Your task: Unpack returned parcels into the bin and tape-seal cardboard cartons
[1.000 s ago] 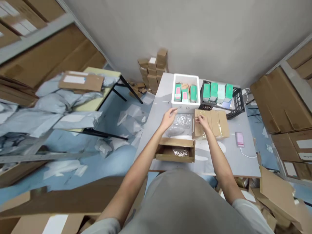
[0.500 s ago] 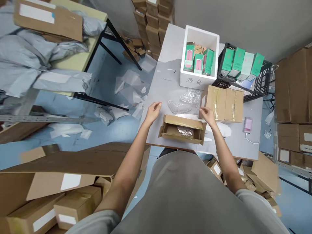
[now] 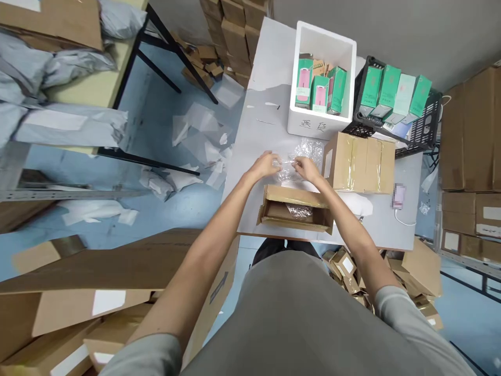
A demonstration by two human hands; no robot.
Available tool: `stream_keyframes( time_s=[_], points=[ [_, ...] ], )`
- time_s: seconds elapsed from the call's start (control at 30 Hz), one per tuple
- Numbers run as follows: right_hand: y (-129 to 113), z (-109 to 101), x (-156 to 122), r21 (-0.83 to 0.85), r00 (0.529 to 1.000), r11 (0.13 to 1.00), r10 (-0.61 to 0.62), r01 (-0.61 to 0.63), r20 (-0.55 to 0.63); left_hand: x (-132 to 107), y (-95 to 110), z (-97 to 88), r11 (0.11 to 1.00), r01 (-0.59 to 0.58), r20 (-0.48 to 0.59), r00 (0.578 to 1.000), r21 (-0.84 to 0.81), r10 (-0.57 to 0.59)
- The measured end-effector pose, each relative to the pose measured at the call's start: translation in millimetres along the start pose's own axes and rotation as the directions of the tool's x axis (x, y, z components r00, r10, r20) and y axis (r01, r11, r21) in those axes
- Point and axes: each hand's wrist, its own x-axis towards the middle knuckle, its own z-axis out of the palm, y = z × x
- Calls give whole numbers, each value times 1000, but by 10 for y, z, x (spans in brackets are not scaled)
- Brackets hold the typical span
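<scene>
Clear bubble wrap lies crumpled on the grey table. My left hand pinches its left side, fingers closed. From the right, my right hand grips the same wrap between thumb and fingers, a short gap from the left hand. Just below my hands stands an open, long cardboard box, its flaps folded outward. Inside it rests another piece of clear plastic wrap. A taped cardboard carton is to the right of my right hand.
A white foam box with green cartons stands at the back, beside a black crate holding more. A pixelated pink item with a white cable lies at the right. Cardboard boxes crowd the floor; a yellow table stands left.
Both hands have come together over the bubble wrap and taken hold of it; before, they were apart on either side. The camera view has shifted slightly.
</scene>
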Motion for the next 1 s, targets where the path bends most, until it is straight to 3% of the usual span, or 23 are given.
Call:
stream_keyframes(
  time_s=[0.1,0.2,0.27,0.37,0.53,0.63,0.7,0.77,0.83,0.9,1.0],
  points=[
    [-136,-204,-548,176,953,956,-189,234,-238,-432,310,-210,951,-140,-55,990,-275,130],
    [-331,-314,-1235,233,882,894,-279,383,-379,-1037,698,-322,835,-206,-99,978,-510,181],
    [-442,-257,-1645,171,843,886,-326,430,-428,-1431,904,-276,781,-241,-134,970,-576,201],
    [-488,-3,-2059,44,801,884,-399,465,-447,-1865,1056,-45,734,-215,-130,976,-644,172],
    [-266,322,-2329,34,810,918,-332,396,-484,-2149,1047,394,806,-143,9,984,-575,181],
    [-113,257,-2438,100,826,956,-182,276,-533,-2198,962,546,897,-178,4,980,-405,197],
    [-47,164,-2507,137,839,979,-56,154,-541,-2226,876,623,962,-193,4,980,-194,197],
    [-14,83,-2547,132,876,987,-18,93,-483,-2267,783,697,975,-218,38,976,37,217],
    [-13,36,-2531,86,936,990,-76,113,-345,-2333,707,763,945,-254,72,967,207,244],
    [-46,27,-2449,35,980,988,-141,147,-144,-2418,658,814,912,-272,95,962,305,255],
    [-157,80,-2229,-101,982,985,-121,137,144,-2546,625,853,893,-276,125,961,354,247]
  ],
)
